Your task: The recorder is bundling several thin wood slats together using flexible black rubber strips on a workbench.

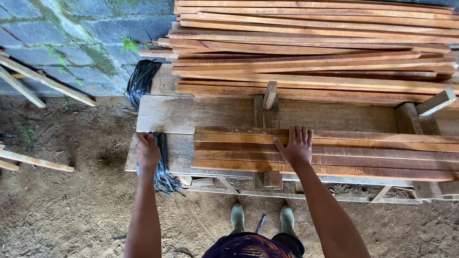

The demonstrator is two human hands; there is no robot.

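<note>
My left hand (147, 150) is closed on a bundle of black plastic strapping (162, 172) that hangs over the front edge of a rough wooden workbench (167, 114). My right hand (297, 145) lies flat, fingers spread, on top of a small stack of reddish wooden slats (363, 153) laid lengthwise on the bench. The slats run off to the right edge of the view.
A large pile of long wooden slats (311, 48) fills the back of the bench. More black strapping (142, 79) hangs at the bench's far left. An upright wooden stop (269, 98) stands mid-bench. Block wall (71, 38) behind, dirt floor (71, 205), loose sticks (33, 160) at left. My boots (237, 217) show below.
</note>
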